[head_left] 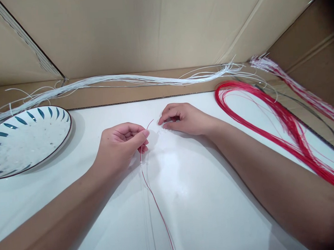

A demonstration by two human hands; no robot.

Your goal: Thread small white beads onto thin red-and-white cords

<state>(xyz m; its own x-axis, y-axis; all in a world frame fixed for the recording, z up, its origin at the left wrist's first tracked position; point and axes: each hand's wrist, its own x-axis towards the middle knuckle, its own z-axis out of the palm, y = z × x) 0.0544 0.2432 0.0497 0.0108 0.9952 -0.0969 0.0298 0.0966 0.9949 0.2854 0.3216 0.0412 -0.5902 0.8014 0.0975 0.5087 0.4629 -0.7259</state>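
Observation:
My left hand (121, 144) pinches a thin red cord (157, 207) between thumb and fingers. The cord's short free end pokes up past the fingertips, and its long part runs down over the white tabletop to the bottom edge. A tiny clear piece, perhaps a bead, sits on the cord just below the hand. To the right, my right hand (187, 118) rests on the tabletop with fingers curved and a gap between thumb and forefinger. Close to its fingertips lie small clear bits (162, 131), too small to make out well. Nothing shows in that hand's grasp.
A white plate (30, 147) with blue-green leaf marks holds small clear pieces at left. White cords (131, 80) stretch along the back. A looped bundle of red cord (239, 125) lies at right, beside red-and-white strands (302, 86). Cardboard walls (139, 33) enclose the back and right.

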